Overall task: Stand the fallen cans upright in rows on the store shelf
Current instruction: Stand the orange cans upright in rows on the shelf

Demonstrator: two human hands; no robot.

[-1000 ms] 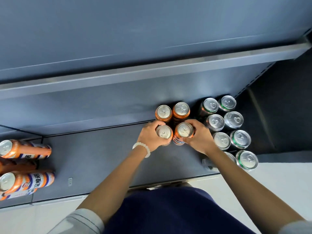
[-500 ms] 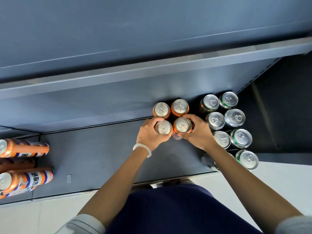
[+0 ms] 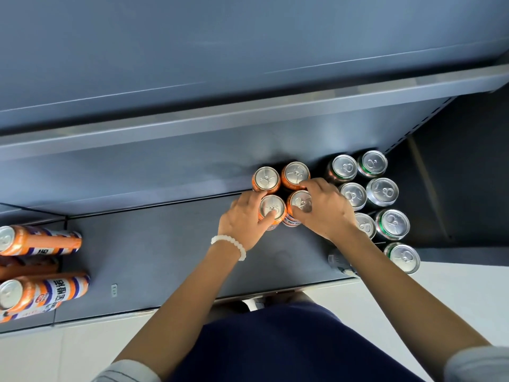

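Note:
Four orange cans stand upright in a two-by-two block on the dark shelf (image 3: 165,257). My left hand (image 3: 242,221) grips the front left orange can (image 3: 271,206), thumb across its lid. My right hand (image 3: 325,209) grips the front right orange can (image 3: 298,201), fingers curled over its rim. Behind them stand the back left orange can (image 3: 265,178) and the back right orange can (image 3: 296,173). At the far left of the shelf lie fallen orange cans (image 3: 41,239), one nearer the front edge (image 3: 44,295).
Several upright green-banded silver cans (image 3: 382,190) fill two rows right of the orange block, reaching the shelf's front edge (image 3: 403,257). An upper shelf lip (image 3: 248,117) overhangs the back. Pale floor (image 3: 454,299) lies below the shelf front.
Both hands have pushed the two front orange cans back against the rear pair. The view has shifted slightly; the fallen cans at left have not moved.

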